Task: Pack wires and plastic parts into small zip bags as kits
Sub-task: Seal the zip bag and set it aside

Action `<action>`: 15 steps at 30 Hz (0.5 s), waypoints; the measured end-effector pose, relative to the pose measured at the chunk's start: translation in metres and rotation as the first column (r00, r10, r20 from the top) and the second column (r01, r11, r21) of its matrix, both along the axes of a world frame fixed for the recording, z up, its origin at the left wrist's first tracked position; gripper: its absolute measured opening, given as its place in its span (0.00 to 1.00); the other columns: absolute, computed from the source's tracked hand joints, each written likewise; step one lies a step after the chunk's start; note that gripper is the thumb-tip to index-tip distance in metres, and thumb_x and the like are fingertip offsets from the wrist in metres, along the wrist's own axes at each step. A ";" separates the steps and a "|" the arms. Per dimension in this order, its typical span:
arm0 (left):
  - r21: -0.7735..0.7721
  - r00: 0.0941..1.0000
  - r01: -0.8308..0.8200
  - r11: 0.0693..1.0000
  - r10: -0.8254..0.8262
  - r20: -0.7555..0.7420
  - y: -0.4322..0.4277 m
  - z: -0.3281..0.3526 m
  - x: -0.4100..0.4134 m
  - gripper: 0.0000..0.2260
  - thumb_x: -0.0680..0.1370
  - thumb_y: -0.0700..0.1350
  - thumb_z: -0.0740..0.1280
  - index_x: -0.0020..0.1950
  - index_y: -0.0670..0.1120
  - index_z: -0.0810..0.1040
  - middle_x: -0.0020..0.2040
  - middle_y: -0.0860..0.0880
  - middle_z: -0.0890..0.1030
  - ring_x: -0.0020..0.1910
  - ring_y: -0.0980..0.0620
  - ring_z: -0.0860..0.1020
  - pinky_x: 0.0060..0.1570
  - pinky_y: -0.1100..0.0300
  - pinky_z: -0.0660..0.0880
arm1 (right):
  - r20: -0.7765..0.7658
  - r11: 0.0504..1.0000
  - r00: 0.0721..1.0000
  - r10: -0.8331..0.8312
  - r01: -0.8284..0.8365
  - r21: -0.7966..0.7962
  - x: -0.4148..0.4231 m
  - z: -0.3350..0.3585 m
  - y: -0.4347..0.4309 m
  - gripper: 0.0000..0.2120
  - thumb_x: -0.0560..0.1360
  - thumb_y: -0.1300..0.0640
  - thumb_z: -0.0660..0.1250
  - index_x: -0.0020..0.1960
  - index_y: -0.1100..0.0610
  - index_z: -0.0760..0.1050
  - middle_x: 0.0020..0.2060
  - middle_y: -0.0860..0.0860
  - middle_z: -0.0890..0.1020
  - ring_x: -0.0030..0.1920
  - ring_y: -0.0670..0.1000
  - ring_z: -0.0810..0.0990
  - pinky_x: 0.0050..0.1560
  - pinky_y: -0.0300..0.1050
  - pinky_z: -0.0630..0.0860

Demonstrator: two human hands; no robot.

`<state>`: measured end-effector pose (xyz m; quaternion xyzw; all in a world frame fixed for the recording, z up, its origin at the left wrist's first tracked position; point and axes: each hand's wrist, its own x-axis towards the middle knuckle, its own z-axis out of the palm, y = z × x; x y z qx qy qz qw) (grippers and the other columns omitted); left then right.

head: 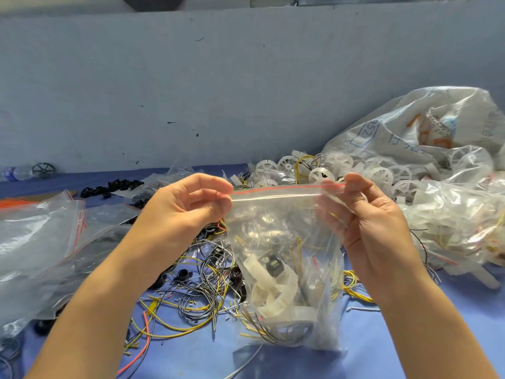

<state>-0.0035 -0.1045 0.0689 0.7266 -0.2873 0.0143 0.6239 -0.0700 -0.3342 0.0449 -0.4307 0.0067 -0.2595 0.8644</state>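
Note:
A clear zip bag (284,242) with a red line along its top hangs in the air over the blue table (382,337). My left hand (188,212) pinches the bag's top left corner and my right hand (366,214) pinches its top right corner, stretching the zip strip between them. Inside the bag lie white plastic wheel parts (273,285), a small black part (274,265) and thin yellow and black wires. Loose yellow, grey and red wires (191,305) are scattered on the table beneath.
Large clear bags (38,247) lie at the left. A heap of white plastic wheels (355,170) and big plastic sacks (426,138) fill the right. Black rings (114,187) sit at the back left, near a bottle (16,173). A blue-grey wall stands behind.

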 end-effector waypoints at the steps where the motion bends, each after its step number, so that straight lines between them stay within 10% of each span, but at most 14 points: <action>1: -0.016 1.000 -0.006 1.000 0.006 0.002 -0.002 0.001 -0.002 0.07 0.70 0.45 0.73 0.46 0.52 0.83 0.41 0.49 0.85 0.42 0.54 0.83 0.47 0.66 0.78 | 0.020 0.998 0.999 0.026 -0.027 0.051 0.000 0.001 0.000 0.11 0.81 0.66 0.57 0.49 0.55 0.74 0.37 0.50 0.84 0.36 0.46 0.83 0.42 0.41 0.82; 4: -0.073 1.000 0.022 0.997 -0.023 -0.013 -0.009 0.005 -0.008 0.07 0.72 0.39 0.73 0.46 0.49 0.82 0.43 0.44 0.85 0.44 0.49 0.85 0.46 0.66 0.78 | 0.083 0.983 0.992 0.098 -0.110 0.146 0.000 0.004 0.007 0.15 0.81 0.70 0.53 0.48 0.58 0.75 0.31 0.48 0.75 0.29 0.42 0.74 0.34 0.31 0.76; 7: -0.066 0.998 0.069 0.995 -0.070 -0.011 -0.015 0.007 -0.013 0.08 0.75 0.33 0.70 0.49 0.44 0.81 0.41 0.44 0.84 0.43 0.48 0.85 0.44 0.67 0.78 | 0.054 0.986 0.996 0.066 -0.057 -0.157 -0.005 0.007 0.019 0.14 0.81 0.66 0.54 0.48 0.56 0.77 0.28 0.46 0.65 0.26 0.42 0.62 0.26 0.30 0.62; 11: -0.012 0.993 0.089 0.996 -0.087 0.081 -0.022 0.010 -0.018 0.10 0.74 0.34 0.70 0.51 0.47 0.81 0.40 0.47 0.84 0.42 0.53 0.83 0.48 0.61 0.80 | 0.138 0.420 0.972 -0.189 0.207 -0.884 -0.014 0.008 0.037 0.12 0.75 0.39 0.66 0.52 0.44 0.80 0.23 0.43 0.64 0.24 0.44 0.62 0.26 0.32 0.57; 13: 0.033 0.983 0.096 0.995 -0.100 0.154 -0.022 0.011 -0.021 0.10 0.74 0.38 0.71 0.53 0.49 0.81 0.40 0.49 0.84 0.44 0.53 0.83 0.53 0.58 0.79 | 0.195 0.158 0.941 -0.277 0.245 -0.956 -0.015 0.006 0.042 0.16 0.73 0.33 0.65 0.53 0.41 0.80 0.26 0.43 0.69 0.27 0.44 0.68 0.29 0.34 0.60; 15: 0.060 0.975 0.098 0.993 -0.108 0.197 -0.021 0.012 -0.022 0.11 0.73 0.42 0.71 0.55 0.51 0.81 0.40 0.52 0.83 0.46 0.52 0.83 0.54 0.59 0.79 | 0.224 0.122 0.925 -0.308 0.272 -0.955 -0.016 0.007 0.044 0.16 0.73 0.33 0.64 0.50 0.40 0.82 0.33 0.41 0.74 0.33 0.41 0.73 0.33 0.37 0.65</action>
